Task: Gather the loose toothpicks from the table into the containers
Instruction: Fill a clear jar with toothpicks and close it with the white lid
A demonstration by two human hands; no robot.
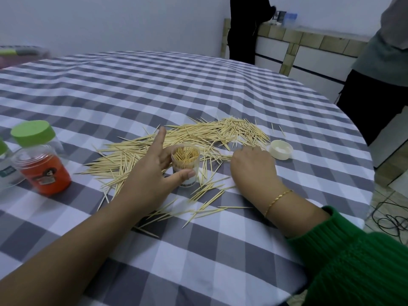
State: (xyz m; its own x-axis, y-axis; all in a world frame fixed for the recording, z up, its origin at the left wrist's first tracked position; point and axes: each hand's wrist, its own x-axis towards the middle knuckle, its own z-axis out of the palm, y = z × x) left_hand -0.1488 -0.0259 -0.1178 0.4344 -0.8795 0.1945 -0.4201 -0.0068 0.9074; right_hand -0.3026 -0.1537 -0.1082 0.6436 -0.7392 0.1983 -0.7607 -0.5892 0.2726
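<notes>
Near the tabletop's front edge, the left hand grips a clear toothpick container while the right hand, fingers curled and hidden, rests on loose toothpicks.

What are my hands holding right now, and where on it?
The left hand grips the clear toothpick container by its side wall, thumb in front. The right hand rests on loose toothpicks, knuckles up; whether it holds any cannot be told.

Dim, cool, even light casts soft shadows beneath the hands on the table, whose far edge bows and blurs.
</notes>
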